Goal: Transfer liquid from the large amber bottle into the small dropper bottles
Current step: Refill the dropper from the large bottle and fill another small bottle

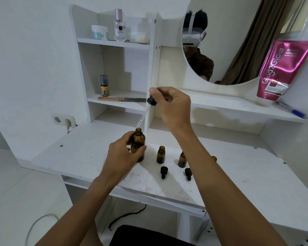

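Amber glass: large amber bottle [138,144] stands upright on the white desk [238,174], left of centre, cap off, mouth open. Left hand [122,155] wraps round it, thumb and fingers closed on the body. Right hand [171,105] is raised above and to the right, fingers pinched shut on the black bulb end of a dropper [146,110]; glass pipette slants down-left w/ its tip just over the bottle's mouth — can't tell if it's touching the rim.

Right of the big bottle, 3 small dropper bottles, all upright and uncapped: 1st small bottle [160,155] near it, 2nd [182,159] partly behind the right forearm, 3rd [214,158] only a sliver past the arm. Two loose black dropper caps lie on the desk in front of them: one [164,172], another [188,173].

Further out: shelf unit w/ a comb [121,99], a small spray bottle [104,85], a perfume bottle [120,25] and a jar [99,32]. Round mirror [238,41] at back, pink tube [281,71] and a blue pen [292,110] on the right ledge.
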